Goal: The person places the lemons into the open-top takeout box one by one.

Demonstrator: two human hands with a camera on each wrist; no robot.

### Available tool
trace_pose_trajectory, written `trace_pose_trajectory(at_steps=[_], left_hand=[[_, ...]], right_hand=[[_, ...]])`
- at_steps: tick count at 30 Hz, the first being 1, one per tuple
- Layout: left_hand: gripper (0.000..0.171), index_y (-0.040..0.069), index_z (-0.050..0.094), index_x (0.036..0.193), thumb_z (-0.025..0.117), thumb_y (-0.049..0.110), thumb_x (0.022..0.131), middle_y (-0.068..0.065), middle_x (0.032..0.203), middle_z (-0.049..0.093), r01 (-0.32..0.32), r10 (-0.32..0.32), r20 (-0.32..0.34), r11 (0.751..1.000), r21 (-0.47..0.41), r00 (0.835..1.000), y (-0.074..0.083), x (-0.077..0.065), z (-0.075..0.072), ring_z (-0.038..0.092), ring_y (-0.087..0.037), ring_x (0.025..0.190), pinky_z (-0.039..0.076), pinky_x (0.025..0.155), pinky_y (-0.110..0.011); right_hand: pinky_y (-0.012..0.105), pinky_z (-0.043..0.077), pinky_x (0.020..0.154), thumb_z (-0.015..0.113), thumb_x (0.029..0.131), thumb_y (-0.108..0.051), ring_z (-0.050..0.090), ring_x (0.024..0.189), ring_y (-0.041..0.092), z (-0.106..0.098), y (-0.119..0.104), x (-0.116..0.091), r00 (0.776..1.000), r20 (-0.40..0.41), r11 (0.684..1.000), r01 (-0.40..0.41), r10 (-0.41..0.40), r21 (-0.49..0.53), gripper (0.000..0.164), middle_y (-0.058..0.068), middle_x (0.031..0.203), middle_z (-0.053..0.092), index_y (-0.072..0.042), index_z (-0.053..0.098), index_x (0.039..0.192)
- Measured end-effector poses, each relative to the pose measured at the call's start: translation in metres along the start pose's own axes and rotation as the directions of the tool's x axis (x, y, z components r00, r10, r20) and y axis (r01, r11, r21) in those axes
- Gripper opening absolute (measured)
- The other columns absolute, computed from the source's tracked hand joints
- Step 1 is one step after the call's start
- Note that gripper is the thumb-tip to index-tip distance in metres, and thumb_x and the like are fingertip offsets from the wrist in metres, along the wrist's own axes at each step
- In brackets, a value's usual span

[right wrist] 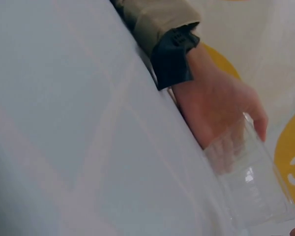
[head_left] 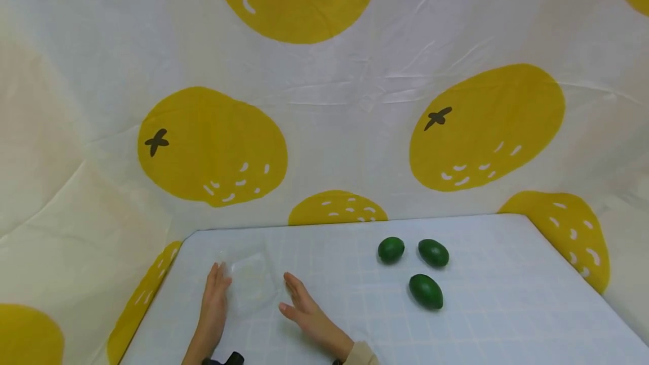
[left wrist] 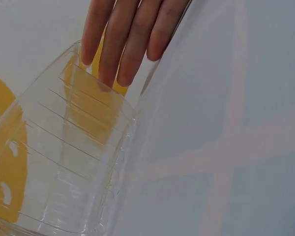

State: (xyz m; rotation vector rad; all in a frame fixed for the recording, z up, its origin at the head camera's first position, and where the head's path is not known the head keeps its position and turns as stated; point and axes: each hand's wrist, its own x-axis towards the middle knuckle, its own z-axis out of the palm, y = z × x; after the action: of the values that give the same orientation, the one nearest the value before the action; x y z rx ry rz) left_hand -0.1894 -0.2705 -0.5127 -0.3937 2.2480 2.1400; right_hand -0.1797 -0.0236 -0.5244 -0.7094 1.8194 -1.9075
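A clear plastic container (head_left: 252, 283) with ribbed walls stands on the table at left, between both hands. The left hand (head_left: 215, 300) is upright along its left side, fingers straight and thumb raised; it looks to be touching or very near the wall. To the right of the container, the right hand (head_left: 314, 314) has its fingers extended and thumb apart, with a small gap to the wall. In the left wrist view, straight fingers (left wrist: 125, 42) reach one end of the container (left wrist: 83, 132). The right wrist view shows an open palm (right wrist: 219, 105) partly behind the clear container (right wrist: 255, 182).
Three green lime-like fruits lie right of the hands: one at back left (head_left: 391, 250), one at back right (head_left: 433, 253) and one in front (head_left: 426, 292). A pale checked cloth covers the table (head_left: 487, 320). Behind it hangs a white curtain (head_left: 350, 145) with yellow fruit prints.
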Motion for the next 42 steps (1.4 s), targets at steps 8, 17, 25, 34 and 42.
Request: trace_pose_trajectory(at_steps=[8, 17, 25, 34, 42], left_hand=[[0.073, 0.016, -0.018, 0.148, 0.037, 0.026, 0.101, 0.000, 0.156, -0.016, -0.037, 0.043, 0.041, 0.989, -0.143, 0.998, -0.001, -0.002, 0.009, -0.014, -0.018, 0.142, -0.007, 0.113, -0.043], [0.073, 0.011, -0.015, 0.149, 0.029, -0.004, 0.092, -0.006, 0.156, -0.013, -0.095, 0.121, 0.078, 0.955, -0.281, 0.990, -0.003, 0.000, 0.023, -0.010, -0.025, 0.142, -0.008, 0.113, -0.044], [0.073, 0.013, -0.014, 0.149, 0.030, 0.000, 0.093, -0.002, 0.156, -0.017, -0.106, 0.145, 0.125, 0.955, -0.275, 0.982, -0.004, -0.009, 0.032, -0.015, -0.023, 0.141, -0.011, 0.111, -0.046], [0.073, 0.014, -0.015, 0.149, 0.033, 0.004, 0.094, -0.005, 0.155, -0.018, -0.106, 0.156, 0.163, 0.955, -0.277, 0.974, -0.006, -0.020, 0.048, -0.016, -0.029, 0.141, -0.011, 0.109, -0.054], [0.074, 0.012, -0.013, 0.149, 0.033, 0.003, 0.093, -0.006, 0.155, -0.019, -0.100, 0.155, 0.201, 0.961, -0.260, 0.967, -0.005, -0.025, 0.075, -0.019, -0.027, 0.140, -0.012, 0.109, -0.054]], right_hand=[[0.047, 0.016, 0.112, 0.046, 0.099, -0.026, 0.010, 0.143, 0.030, 0.000, 0.002, 0.000, 0.999, -0.009, 0.999, 0.042, -0.042, 0.028, 0.064, 0.011, 0.156, 0.011, -0.010, 0.011, 0.151], [0.048, 0.014, 0.111, 0.047, 0.098, -0.020, 0.011, 0.142, 0.033, -0.001, -0.002, -0.004, 0.994, -0.032, 0.994, 0.105, -0.104, 0.032, 0.066, 0.014, 0.156, 0.013, -0.005, 0.009, 0.150], [0.046, 0.015, 0.112, 0.046, 0.099, -0.019, 0.010, 0.142, 0.034, -0.006, -0.003, -0.010, 0.996, -0.023, 0.994, 0.091, -0.090, 0.060, 0.068, 0.015, 0.156, 0.009, -0.005, 0.004, 0.150], [0.040, 0.018, 0.112, 0.046, 0.099, -0.018, 0.006, 0.142, 0.033, -0.014, 0.003, -0.029, 0.997, -0.007, 0.995, 0.075, -0.074, 0.066, 0.070, 0.015, 0.157, 0.003, -0.006, 0.000, 0.150], [0.043, 0.016, 0.112, 0.045, 0.099, -0.019, 0.004, 0.142, 0.035, -0.031, 0.000, -0.056, 1.000, -0.002, 0.996, 0.014, -0.014, 0.091, 0.070, 0.014, 0.157, -0.001, -0.012, -0.002, 0.151]])
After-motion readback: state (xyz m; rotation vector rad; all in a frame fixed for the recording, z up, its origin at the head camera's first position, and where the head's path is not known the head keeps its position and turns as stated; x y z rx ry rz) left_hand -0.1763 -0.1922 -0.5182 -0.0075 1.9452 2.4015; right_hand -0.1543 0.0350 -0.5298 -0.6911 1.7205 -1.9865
